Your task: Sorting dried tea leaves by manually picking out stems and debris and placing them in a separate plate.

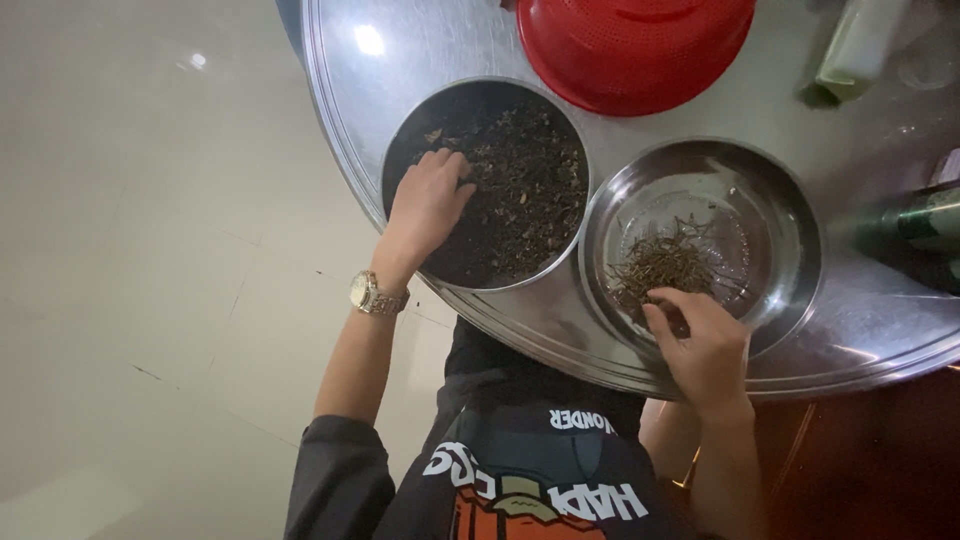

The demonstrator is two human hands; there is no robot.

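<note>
On the round steel tabletop (340,110), the left hand (428,205) rests in a metal bowl (400,130) of dark dried leaves (520,190), fingers loosely curled with the tips in the heap; whether they pinch anything cannot be told. The right hand (705,345) reaches over the rim of a second steel bowl (790,210), fingers bent together touching thin brown stems (665,262). A red colander (630,50) sits behind, cut off by the frame. A wristwatch (375,295) circles the left wrist.
</note>
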